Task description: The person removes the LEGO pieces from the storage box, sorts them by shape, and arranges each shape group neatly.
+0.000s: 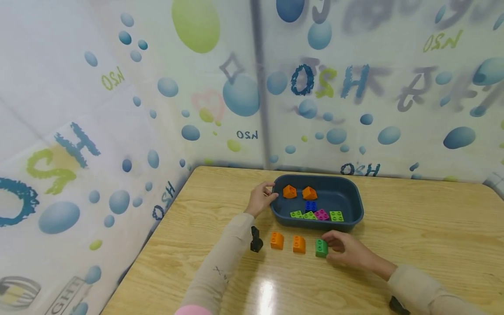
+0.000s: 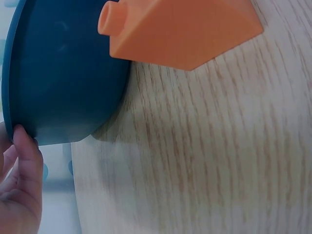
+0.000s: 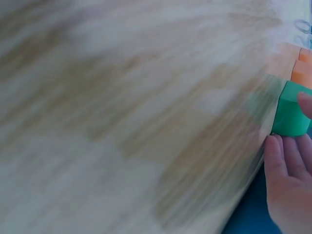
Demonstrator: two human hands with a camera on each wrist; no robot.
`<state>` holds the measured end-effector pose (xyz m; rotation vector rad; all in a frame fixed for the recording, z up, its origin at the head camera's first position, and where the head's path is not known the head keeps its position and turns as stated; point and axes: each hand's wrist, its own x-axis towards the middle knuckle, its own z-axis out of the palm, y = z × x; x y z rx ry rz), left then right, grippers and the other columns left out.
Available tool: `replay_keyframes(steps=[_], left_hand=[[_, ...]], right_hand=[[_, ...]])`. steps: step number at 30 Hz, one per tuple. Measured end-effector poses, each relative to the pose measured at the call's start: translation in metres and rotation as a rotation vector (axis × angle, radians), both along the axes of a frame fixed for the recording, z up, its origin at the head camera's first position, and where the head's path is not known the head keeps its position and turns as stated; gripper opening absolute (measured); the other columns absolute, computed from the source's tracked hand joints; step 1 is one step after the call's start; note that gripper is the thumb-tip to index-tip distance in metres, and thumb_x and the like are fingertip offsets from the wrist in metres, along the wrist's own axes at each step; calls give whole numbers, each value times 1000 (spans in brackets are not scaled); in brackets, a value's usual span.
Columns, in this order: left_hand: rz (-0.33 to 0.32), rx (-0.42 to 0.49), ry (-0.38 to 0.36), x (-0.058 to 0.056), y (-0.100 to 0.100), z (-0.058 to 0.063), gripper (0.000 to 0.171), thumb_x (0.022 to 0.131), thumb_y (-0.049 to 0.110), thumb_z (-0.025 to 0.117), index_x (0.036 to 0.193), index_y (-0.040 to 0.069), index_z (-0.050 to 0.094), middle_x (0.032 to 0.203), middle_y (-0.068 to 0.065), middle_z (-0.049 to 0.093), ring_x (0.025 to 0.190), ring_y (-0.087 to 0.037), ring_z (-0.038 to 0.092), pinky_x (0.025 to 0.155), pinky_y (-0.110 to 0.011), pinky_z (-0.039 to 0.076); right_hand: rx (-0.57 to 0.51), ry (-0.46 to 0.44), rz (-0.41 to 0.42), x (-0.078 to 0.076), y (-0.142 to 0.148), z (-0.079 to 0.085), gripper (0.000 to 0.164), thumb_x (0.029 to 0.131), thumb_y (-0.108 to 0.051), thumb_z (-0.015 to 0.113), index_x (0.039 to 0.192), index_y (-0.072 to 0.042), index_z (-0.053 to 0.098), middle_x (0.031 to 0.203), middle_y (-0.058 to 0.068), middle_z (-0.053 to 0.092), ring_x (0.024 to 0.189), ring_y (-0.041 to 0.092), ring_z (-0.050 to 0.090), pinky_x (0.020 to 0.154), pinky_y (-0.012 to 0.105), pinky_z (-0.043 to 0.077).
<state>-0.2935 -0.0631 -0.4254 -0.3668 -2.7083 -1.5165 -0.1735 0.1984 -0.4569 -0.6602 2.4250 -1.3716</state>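
Note:
My left hand (image 1: 260, 200) pinches the left rim of a dark blue plastic bin (image 1: 315, 224); in the left wrist view its fingertips meet the bin's edge. With thumb and fingers, my right hand (image 1: 348, 250) holds a green toy building block (image 1: 320, 248) at the table, just in front of the bin. To its left, one orange block (image 1: 299, 244) and another orange block (image 1: 277, 240) stand in a row with it. Inside the bin lie two orange blocks (image 1: 309, 193), a blue block (image 1: 311, 206), a magenta block (image 1: 321, 215) and several lime green blocks (image 1: 336, 216).
A wooden table (image 1: 413, 227) carries everything, with a patterned curtain (image 1: 244, 148) along its back and left edges. A black strap-like piece (image 1: 256, 239) shows beside the left sleeve (image 1: 224, 253), left of the orange row.

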Motion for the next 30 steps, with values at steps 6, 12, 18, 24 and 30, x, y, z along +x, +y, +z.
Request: replay_keyframes(steps=[6, 12, 18, 24, 30], left_hand=[[-16, -7, 13, -1, 0, -1, 33, 83, 7, 62, 115, 0, 56, 74, -9, 51, 55, -13, 48, 47, -23, 46], [-17, -2, 14, 0, 1, 0, 33, 83, 8, 62, 115, 1, 56, 74, -9, 52, 53, -13, 48, 47, -24, 47], [-7, -4, 6, 1, 0, 0, 33, 83, 8, 61, 115, 1, 56, 75, -9, 52, 51, -13, 49, 47, -24, 47], [-5, -4, 11, 1, 1, 0, 33, 83, 8, 61, 115, 1, 56, 74, -9, 51, 51, -12, 49, 47, -24, 47], [-2, 4, 13, 2, 1, 1, 33, 83, 7, 62, 115, 1, 56, 73, -9, 51, 50, -14, 49, 48, -27, 49]], right_hand=[[27, 47, -9, 2, 1, -2, 40, 75, -12, 70, 107, 7, 54, 103, 16, 56, 92, 29, 56, 77, 34, 48], [13, 59, -10, 4, 1, -2, 37, 75, -9, 69, 104, 7, 54, 102, 16, 56, 91, 30, 57, 76, 34, 49], [-13, 46, -15, 6, 1, 0, 37, 74, -6, 69, 104, 8, 53, 102, 18, 56, 92, 31, 56, 76, 34, 49], [-28, 46, -15, 8, 1, 1, 38, 75, -5, 69, 105, 10, 52, 102, 19, 56, 91, 31, 56, 75, 35, 49], [-44, 22, -14, 8, 2, 1, 46, 76, -8, 68, 112, 12, 48, 108, 23, 53, 93, 31, 54, 77, 34, 49]])
